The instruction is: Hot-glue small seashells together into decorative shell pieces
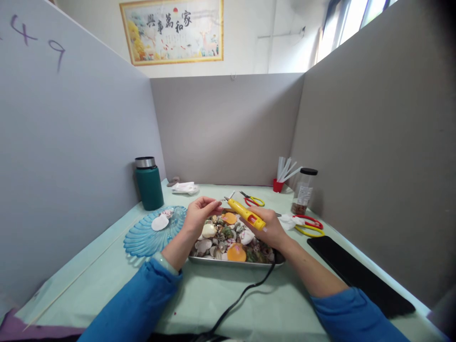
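Note:
My right hand (268, 227) is wrapped round a yellow hot glue gun (245, 213), whose nozzle points up and to the left. Close to that nozzle, my left hand (202, 213) has thumb and fingers pinched together; what they hold is too small to make out. Beneath both hands lies a metal tray (228, 261) filled with seashells, among them an orange shell (236, 252) at the front and a pale yellow shell (209, 231). A black cord (245, 290) runs from the right hand's side of the tray to the table's near edge.
Left of the tray sits a blue shell-shaped plate (142, 236) with a white shell (160, 223) on it. Around stand a green bottle (148, 185), a red cup of glue sticks (278, 185), a lidded jar (304, 192), scissors (310, 231) and a black slab (356, 273). Grey partitions enclose the table.

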Tool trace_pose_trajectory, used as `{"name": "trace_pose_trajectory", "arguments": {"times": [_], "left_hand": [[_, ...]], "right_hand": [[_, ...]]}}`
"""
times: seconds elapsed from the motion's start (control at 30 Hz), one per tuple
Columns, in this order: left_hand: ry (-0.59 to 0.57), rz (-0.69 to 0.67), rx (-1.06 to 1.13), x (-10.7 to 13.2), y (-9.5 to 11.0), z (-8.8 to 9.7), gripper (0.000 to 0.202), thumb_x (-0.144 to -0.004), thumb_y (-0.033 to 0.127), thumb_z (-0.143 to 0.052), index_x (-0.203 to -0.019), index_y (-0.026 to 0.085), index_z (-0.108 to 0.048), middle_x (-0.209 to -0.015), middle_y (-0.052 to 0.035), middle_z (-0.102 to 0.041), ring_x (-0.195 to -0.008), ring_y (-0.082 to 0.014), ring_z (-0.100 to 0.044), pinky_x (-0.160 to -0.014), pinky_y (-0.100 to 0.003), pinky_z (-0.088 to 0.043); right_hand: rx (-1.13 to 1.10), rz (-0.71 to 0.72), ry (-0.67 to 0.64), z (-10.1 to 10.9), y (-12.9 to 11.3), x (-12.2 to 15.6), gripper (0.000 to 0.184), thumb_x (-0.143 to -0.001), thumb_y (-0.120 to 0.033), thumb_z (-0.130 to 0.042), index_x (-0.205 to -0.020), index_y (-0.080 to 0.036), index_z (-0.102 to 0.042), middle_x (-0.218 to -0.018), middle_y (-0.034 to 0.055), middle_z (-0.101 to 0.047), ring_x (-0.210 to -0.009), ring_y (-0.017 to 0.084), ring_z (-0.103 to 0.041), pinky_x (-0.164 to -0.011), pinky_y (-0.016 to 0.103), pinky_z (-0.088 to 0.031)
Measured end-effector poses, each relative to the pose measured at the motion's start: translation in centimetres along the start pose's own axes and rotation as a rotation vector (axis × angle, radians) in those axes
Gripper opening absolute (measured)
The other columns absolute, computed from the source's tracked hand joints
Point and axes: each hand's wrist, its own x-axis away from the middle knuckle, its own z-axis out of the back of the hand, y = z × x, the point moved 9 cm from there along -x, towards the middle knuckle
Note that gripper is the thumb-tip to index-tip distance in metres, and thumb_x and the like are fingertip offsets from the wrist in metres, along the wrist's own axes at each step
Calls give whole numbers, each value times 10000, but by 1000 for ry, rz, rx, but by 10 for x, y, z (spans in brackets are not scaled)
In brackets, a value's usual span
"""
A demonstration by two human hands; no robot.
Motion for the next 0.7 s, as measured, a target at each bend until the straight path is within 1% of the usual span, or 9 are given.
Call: {"name": "trace_pose_trajectory", "arguments": {"times": [0.17, 0.4, 0.7], "left_hand": [[-14, 33, 38, -1, -4, -1, 299, -612, 287, -799, -752, 101, -610, -698, -58, -711, -621, -135, -678, -643, -245, -551], [-34, 54, 50, -1, -7, -1, 306, -600, 274, -808, -752, 98, -608, -670, -56, -705, -624, -150, -684, -646, -260, -560], [-68, 61, 57, 0, -7, -6, 303, -598, 272, -813, -739, 101, -606, -655, -50, -704, -619, -148, -684, -646, -260, -569]], "right_hand": [[17, 16, -37, -4, -1, 1, 61, -805, -179, -575, -848, -179, -619, -756, 43, -651, -663, 162, -586, -610, 263, -428], [46, 37, -66, -6, -4, 1, 88, -778, -146, -570, -846, -181, -614, -761, 48, -658, -669, 170, -589, -607, 266, -423], [56, 52, -101, -7, -8, 2, 115, -780, -167, -550, -874, -178, -616, -762, 43, -650, -662, 163, -588, -601, 258, -414]]}}
